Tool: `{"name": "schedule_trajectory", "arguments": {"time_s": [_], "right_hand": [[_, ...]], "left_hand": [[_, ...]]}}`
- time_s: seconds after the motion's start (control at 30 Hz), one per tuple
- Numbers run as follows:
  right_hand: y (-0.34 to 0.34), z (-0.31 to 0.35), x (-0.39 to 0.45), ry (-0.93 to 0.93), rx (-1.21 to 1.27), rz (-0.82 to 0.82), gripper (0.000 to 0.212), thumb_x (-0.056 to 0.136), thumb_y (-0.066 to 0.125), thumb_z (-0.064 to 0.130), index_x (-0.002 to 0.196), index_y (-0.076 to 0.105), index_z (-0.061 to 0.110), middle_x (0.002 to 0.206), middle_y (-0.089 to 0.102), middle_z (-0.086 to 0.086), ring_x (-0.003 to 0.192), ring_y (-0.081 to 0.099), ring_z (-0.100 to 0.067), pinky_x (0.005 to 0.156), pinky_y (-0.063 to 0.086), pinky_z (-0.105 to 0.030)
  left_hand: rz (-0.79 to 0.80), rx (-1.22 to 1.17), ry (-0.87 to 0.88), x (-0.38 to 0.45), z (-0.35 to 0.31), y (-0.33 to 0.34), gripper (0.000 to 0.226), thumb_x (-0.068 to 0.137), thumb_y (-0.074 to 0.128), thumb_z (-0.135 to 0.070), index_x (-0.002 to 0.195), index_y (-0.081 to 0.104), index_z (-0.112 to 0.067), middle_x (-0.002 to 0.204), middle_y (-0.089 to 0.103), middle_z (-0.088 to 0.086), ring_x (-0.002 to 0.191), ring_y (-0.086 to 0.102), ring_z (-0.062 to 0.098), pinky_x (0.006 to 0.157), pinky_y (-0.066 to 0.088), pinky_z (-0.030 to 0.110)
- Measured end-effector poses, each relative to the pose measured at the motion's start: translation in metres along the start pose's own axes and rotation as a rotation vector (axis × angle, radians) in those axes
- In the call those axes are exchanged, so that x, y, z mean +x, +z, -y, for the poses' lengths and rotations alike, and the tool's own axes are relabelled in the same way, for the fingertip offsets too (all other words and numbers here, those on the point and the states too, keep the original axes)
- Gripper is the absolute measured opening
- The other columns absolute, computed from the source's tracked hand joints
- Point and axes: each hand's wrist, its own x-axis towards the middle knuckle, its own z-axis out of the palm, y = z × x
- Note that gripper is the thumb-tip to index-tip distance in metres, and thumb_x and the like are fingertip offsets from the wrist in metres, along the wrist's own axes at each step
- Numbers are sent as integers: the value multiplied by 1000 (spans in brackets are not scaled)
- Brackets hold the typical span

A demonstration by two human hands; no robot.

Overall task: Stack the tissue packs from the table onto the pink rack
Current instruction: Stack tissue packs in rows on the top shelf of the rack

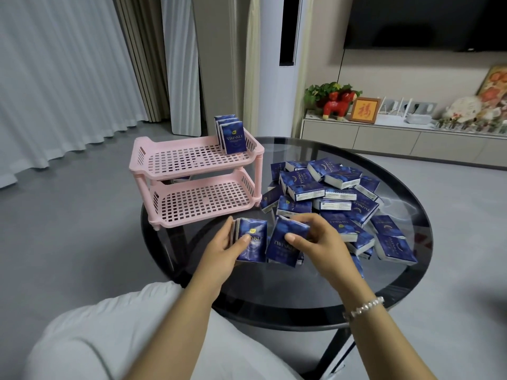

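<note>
Tissue packs (326, 198) lie heaped on the glass table (274, 294) right of the pink rack (196, 178), too many to count; about three (230, 134) stand upright in the rack's top tier's far right corner. Just before the rack, our left hand (219, 252) clamps a small upright bundle (251, 239). Beside it, our right hand (315, 239) pinches one more pack (285, 244), long axis upright; we judge the left hand nearer the rack.

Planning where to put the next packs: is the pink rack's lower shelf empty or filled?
Empty. The lower shelf of the pink rack shows only bare grid; the only shelved tissue packs stand upright on the top shelf's far right corner.
</note>
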Motion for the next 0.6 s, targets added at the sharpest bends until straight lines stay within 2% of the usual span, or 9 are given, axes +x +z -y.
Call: {"name": "schedule_trajectory", "arguments": {"time_s": [0.1, 0.2, 0.3, 0.4, 0.47, 0.5, 0.6], "right_hand": [[4, 10, 11, -61, -8, 89, 26, 83, 69, 14, 107, 65, 21, 99, 69, 2, 85, 61, -10, 71, 51, -14], [11, 9, 22, -105, -154, 125, 28, 83, 69, 24, 109, 66, 32, 105, 65, 3, 83, 53, -9, 74, 45, -13], [20, 4, 28, -129, -224, 142, 29, 83, 68, 28, 112, 65, 34, 92, 56, 7, 73, 47, -8, 74, 41, -16], [25, 6, 32, -152, -229, 155, 30, 82, 69, 28, 112, 65, 34, 83, 49, 6, 65, 45, -7, 72, 41, -17], [27, 11, 32, -173, -229, 195, 28, 82, 69, 30, 108, 64, 39, 80, 48, -6, 61, 40, -11, 68, 40, -24], [28, 12, 33, -177, -232, 221, 28, 82, 69, 31, 106, 63, 43, 79, 46, -10, 61, 38, -15, 67, 37, -26], [27, 12, 36, -120, -163, 232, 29, 87, 64, 27, 113, 63, 39, 80, 56, 0, 65, 47, -14, 69, 41, -26]], "left_hand": [[48, 44, 29, -1, 0, 1, 65, 94, 57, -23, 149, 25, -37, 144, 48, -10, 127, 51, 10, 110, 40, 42], [53, 80, 67, 1, 3, 2, 52, 93, 55, -35, 137, 35, -54, 145, 45, -17, 132, 45, 8, 112, 37, 42], [49, 65, 50, 4, 5, 3, 44, 80, 58, -64, 120, 41, -70, 145, 45, -19, 134, 43, 9, 113, 35, 45], [81, 7, 46, 6, 8, 1, 78, 56, 64, -82, 128, 39, -64, 143, 48, -19, 132, 46, 10, 112, 36, 44], [100, 44, 59, 7, 7, 0, 98, 53, 69, -80, 140, 33, -53, 142, 48, -19, 130, 48, 9, 111, 38, 43], [105, 65, 57, 7, 7, 0, 100, 55, 71, -77, 142, 31, -50, 143, 48, -18, 130, 49, 10, 110, 39, 43], [43, -22, 53, 9, 6, 1, 79, 80, 72, -43, 148, 31, -36, 144, 49, -10, 128, 51, 13, 110, 40, 45]]}}
